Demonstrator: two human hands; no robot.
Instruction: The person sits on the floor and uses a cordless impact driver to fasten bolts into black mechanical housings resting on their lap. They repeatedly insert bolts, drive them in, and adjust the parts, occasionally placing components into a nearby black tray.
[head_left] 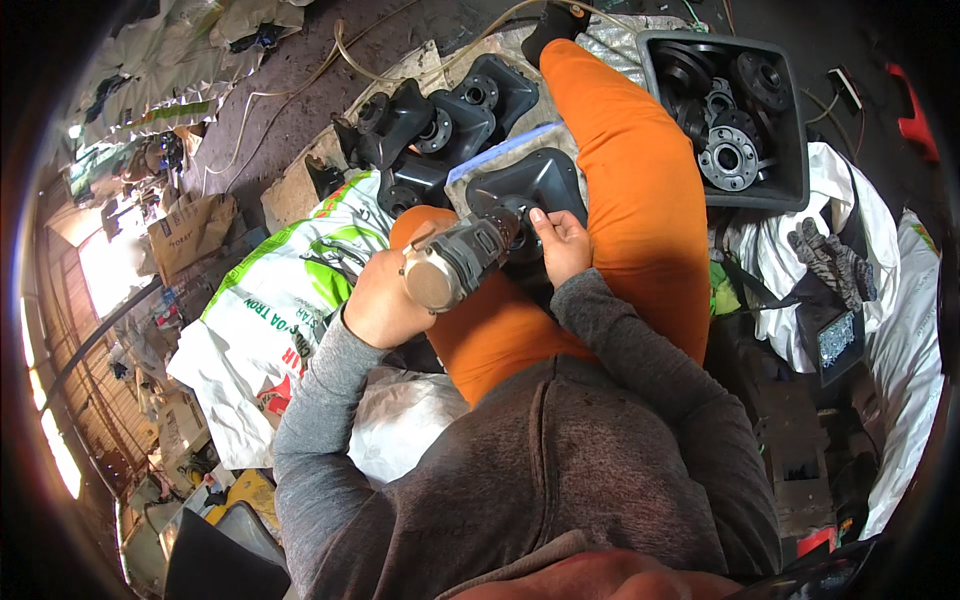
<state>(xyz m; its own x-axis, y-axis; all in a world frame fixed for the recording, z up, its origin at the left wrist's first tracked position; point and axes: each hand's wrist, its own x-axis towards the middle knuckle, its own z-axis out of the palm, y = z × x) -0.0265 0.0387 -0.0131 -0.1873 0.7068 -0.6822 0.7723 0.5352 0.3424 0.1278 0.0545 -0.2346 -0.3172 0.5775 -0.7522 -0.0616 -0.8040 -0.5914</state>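
Observation:
My left hand (pixel 385 303) is wrapped round a power drill (pixel 455 265), its nose pointing up and to the right between my thighs. The drill's tip meets a black flared part (pixel 540 178) with a broad, square-looking base, which lies between my legs. My right hand (pixel 566 246) is closed beside the tip, thumb and fingers drawn together at the near end of that part. What the fingers grip, if anything, is too small to make out.
Several similar black parts (pixel 478 95) with round flanges lie beyond, at the left. A grey crate (pixel 800 130) of black flanged pieces stands at the far right. Near it are striped gloves (pixel 835 262) and a small tray of screws (pixel 836 340). White-green sacks (pixel 290 270) lie left.

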